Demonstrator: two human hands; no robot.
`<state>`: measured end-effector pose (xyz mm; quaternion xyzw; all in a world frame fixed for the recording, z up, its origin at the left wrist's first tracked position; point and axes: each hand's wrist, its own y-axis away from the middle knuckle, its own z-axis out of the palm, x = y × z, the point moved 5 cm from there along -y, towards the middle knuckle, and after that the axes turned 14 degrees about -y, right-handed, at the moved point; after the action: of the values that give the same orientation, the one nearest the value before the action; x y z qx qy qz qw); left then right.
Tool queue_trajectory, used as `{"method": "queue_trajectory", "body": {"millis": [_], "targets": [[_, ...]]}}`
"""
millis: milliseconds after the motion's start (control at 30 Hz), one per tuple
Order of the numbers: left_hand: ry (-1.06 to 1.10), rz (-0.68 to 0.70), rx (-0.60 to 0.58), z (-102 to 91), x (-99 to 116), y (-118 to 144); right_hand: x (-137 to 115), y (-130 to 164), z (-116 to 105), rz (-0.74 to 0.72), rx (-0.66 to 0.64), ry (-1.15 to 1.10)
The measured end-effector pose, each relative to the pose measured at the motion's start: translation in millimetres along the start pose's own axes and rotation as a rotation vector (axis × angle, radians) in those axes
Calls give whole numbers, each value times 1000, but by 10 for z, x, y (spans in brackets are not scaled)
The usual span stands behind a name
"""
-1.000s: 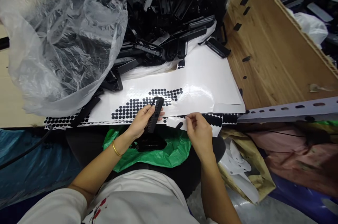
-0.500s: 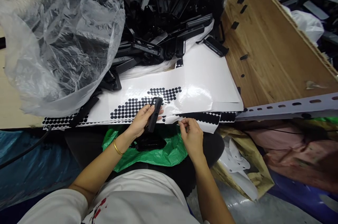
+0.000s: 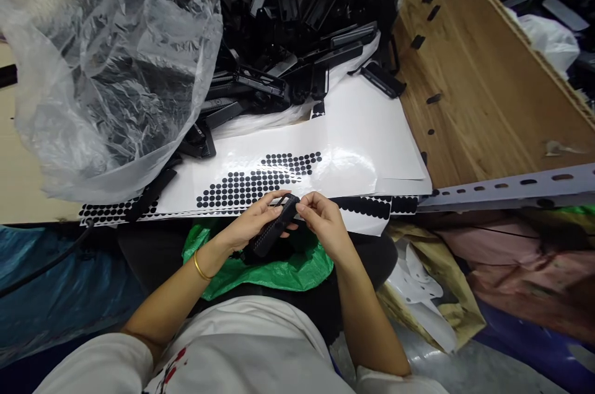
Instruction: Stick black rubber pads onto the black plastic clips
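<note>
My left hand [image 3: 253, 220] is closed round a long black plastic part [image 3: 275, 230] with a textured face, tilted over the table's front edge. At the part's upper right end, my right hand [image 3: 321, 220] is in a pinch, its fingertips against the part. Whatever lies between those fingertips is too small or hidden to make out. Just beyond the hands lies a white backing sheet [image 3: 223, 161] with rows of round black stickers [image 3: 237, 191]. An open green bag [image 3: 297, 276] sits below the held part.
A heap of similar black parts [image 3: 297, 16] covers the back of the table, beside a clear plastic bag [image 3: 134, 72]. A wooden board [image 3: 483, 78] stands along the right. On the floor is a brown paper bag [image 3: 469, 313] with white scraps.
My right hand has moved left and up from the sheet's edge to the end of the black part. My left hand has turned the part to lean further right.
</note>
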<state>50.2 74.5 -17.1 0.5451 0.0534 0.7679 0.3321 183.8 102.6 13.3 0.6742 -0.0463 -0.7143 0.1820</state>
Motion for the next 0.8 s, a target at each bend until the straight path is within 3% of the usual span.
{"method": "queue_trajectory", "body": {"millis": [567, 800], "targets": [[-32, -17, 15, -4, -8, 31, 3, -25, -15, -30, 53, 150], [-70, 17, 115, 21, -22, 7, -12, -34, 21, -100, 79, 195]]}}
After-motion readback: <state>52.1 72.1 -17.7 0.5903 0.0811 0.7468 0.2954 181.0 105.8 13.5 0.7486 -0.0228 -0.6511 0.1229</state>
